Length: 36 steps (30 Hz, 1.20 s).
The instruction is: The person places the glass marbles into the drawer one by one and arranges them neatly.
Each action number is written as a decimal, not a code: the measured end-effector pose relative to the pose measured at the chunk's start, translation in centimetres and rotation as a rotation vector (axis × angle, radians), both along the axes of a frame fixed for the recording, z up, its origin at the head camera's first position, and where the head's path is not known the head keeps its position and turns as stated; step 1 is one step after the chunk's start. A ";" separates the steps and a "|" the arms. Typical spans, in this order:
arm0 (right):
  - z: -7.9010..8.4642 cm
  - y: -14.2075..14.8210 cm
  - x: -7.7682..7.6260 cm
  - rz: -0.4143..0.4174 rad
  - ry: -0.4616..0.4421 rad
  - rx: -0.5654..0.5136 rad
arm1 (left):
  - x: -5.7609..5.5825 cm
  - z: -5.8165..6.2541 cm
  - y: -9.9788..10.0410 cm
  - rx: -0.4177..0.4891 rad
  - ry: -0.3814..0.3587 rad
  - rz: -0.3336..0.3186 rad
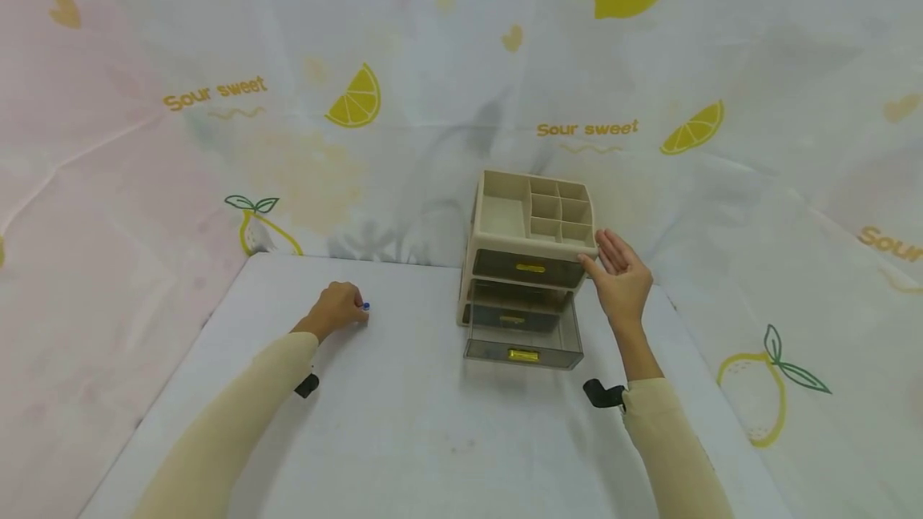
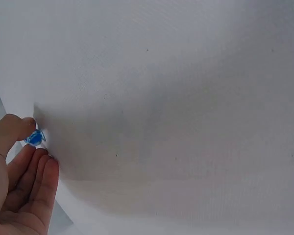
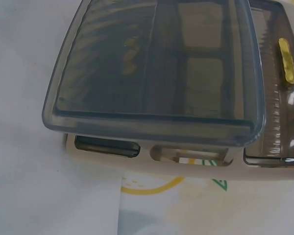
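Observation:
In the head view my left hand [image 1: 336, 311] is low over the white table, pinching a small, shiny blue thing [image 2: 35, 138] between thumb and fingertips; what it is I cannot tell. A beige desktop drawer organizer [image 1: 470, 263] stands toward the back, right of centre. My right hand [image 1: 622, 279] is at its right front corner, the thumb at the upper front edge and straight fingers along the side. Below the closed top drawer [image 1: 490, 263], a smoky see-through drawer [image 1: 555, 359] with a gold handle is pulled out. The right wrist view shows this drawer [image 3: 152, 122] close up.
Small open compartments [image 1: 546, 207] divide the organizer's top. The white tabletop [image 1: 404, 423] stretches in front, between both arms. A lemon-printed cloth [image 1: 418, 46] hangs behind and at the sides. Black straps [image 1: 604, 394] sit at the wrists.

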State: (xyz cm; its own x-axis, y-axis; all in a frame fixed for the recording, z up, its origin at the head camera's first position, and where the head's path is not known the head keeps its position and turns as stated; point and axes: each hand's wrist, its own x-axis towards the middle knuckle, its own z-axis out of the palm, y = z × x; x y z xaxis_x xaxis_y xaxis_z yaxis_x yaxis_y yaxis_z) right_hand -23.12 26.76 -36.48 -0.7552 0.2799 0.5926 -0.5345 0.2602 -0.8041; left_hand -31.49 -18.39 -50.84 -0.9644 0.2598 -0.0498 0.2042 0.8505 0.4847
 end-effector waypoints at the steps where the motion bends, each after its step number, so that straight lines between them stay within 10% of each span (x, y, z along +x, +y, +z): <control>1: 0.0 0.0 -0.1 0.002 -0.002 -0.003 | 0.0 -0.1 -0.1 0.008 0.004 0.005; 36: 0.1 -0.2 0.3 -0.013 -0.003 0.005 | 0.4 0.7 1.2 0.287 0.126 -0.026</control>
State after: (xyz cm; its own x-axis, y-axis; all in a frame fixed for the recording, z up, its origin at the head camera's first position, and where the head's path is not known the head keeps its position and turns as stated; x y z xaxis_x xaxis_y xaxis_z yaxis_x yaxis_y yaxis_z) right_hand -22.85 26.51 -36.38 -0.7533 0.2868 0.5918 -0.5287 0.2710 -0.8044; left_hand -31.06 -17.15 -50.19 -0.9512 0.2703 0.1486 0.2975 0.6765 0.6737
